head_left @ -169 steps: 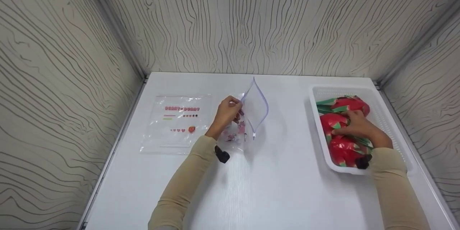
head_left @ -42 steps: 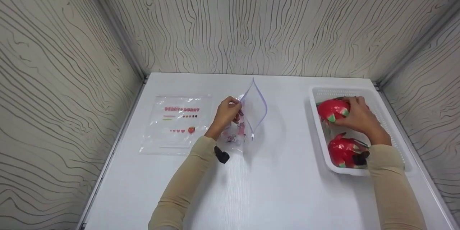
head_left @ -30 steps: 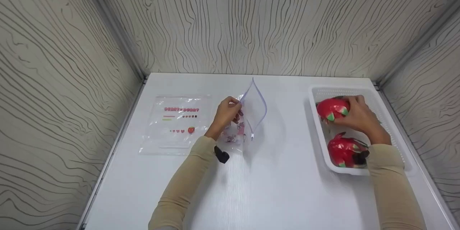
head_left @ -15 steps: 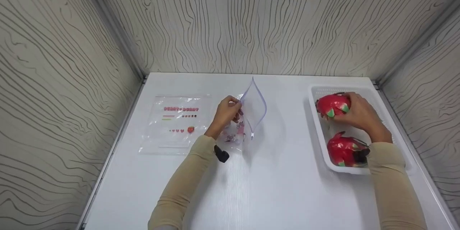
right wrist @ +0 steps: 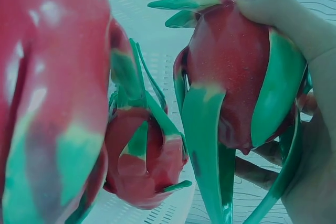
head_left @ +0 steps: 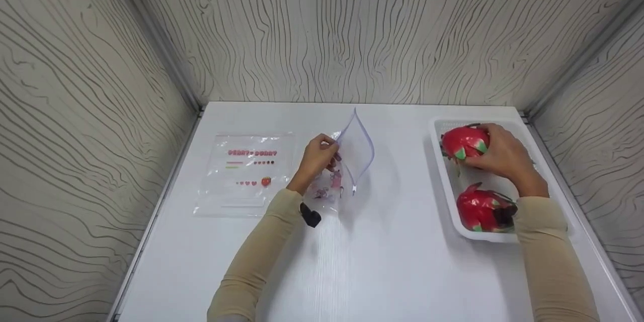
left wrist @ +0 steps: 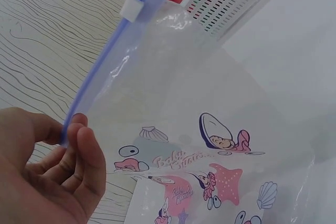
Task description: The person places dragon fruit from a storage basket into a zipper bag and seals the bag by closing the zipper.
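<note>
My left hand (head_left: 318, 158) pinches the purple zip edge of a clear zip bag (left wrist: 157, 72), whose mouth gapes toward the right. A white slider (left wrist: 131, 8) sits at that edge's far end; pink shell and starfish prints mark the bag. My right hand (head_left: 505, 158) grips a red dragon fruit (right wrist: 228, 66) with green leaf tips, thumb on top, at the white basket's far left part. Another dragon fruit (head_left: 475, 209) lies at the basket's near end. In the right wrist view a further dragon fruit (right wrist: 142, 166) shows lower down; my hand hides it from the head view.
A second clear bag (head_left: 216, 181) with red lettering and a strawberry print lies flat on the white table (head_left: 382, 266) at the left. The perforated white basket (head_left: 489, 236) stands at the right. Wood-patterned walls (head_left: 322, 35) enclose the table on three sides.
My right hand, earlier resting over the dragon fruits, now grips one and has shifted it slightly toward the basket's back. The left hand holds the bag in the same place.
</note>
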The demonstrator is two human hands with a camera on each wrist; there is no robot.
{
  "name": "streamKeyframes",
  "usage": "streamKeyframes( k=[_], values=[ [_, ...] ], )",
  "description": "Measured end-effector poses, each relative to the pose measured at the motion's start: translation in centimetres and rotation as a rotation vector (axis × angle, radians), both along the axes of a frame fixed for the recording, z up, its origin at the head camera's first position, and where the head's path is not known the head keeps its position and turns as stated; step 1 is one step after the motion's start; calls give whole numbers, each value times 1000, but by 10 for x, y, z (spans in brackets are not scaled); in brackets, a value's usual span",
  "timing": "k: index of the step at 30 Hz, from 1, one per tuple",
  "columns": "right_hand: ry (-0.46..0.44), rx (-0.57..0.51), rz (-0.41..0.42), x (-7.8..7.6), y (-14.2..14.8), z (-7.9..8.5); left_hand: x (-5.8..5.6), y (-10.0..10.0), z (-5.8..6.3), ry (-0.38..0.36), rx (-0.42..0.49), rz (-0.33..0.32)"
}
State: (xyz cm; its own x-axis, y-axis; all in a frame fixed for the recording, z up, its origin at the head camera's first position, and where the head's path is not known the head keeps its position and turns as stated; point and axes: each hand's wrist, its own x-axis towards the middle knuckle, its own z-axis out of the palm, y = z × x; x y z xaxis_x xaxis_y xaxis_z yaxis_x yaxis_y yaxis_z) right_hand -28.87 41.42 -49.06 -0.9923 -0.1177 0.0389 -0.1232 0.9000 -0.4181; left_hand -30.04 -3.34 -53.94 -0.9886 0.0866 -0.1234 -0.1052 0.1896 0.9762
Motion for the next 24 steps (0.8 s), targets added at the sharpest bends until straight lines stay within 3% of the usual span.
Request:
streamKeyframes(
  k=[15, 24],
  values=[
    [11, 16, -5, 0, -10, 4, 0, 2, -2, -2, -12, 5],
    [77, 17, 3, 0, -18, 7, 2, 3, -1, 18, 33, 17]
  ],
)
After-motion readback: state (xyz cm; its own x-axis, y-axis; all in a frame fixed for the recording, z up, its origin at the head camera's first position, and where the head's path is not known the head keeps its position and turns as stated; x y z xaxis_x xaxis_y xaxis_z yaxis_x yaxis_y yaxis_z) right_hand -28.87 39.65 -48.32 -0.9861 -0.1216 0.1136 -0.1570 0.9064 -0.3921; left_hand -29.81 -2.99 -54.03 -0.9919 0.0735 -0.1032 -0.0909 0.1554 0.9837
